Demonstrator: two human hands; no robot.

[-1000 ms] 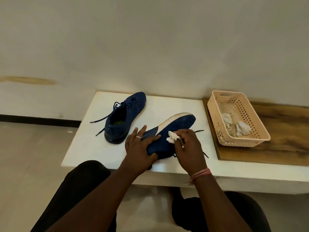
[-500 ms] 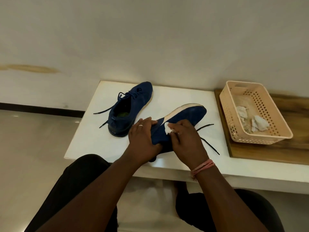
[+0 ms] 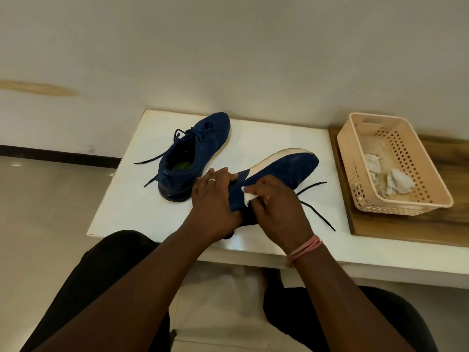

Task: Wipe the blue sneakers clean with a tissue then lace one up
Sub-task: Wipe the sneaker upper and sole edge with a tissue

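Blue suede sneaker (image 3: 279,171), white-soled, lies tilted on its side; left hand (image 3: 213,199) grips its heel, right hand (image 3: 276,207) pinches a crumpled white tissue (image 3: 250,196) against it.

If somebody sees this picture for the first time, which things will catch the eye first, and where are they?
First, the two hands at the centre: the left hand holds a blue sneaker tipped on its side, while the right hand presses a white tissue against it. Behind, on the left, the second sneaker stands upright on the white table; a peach basket with crumpled tissues sits on the right.
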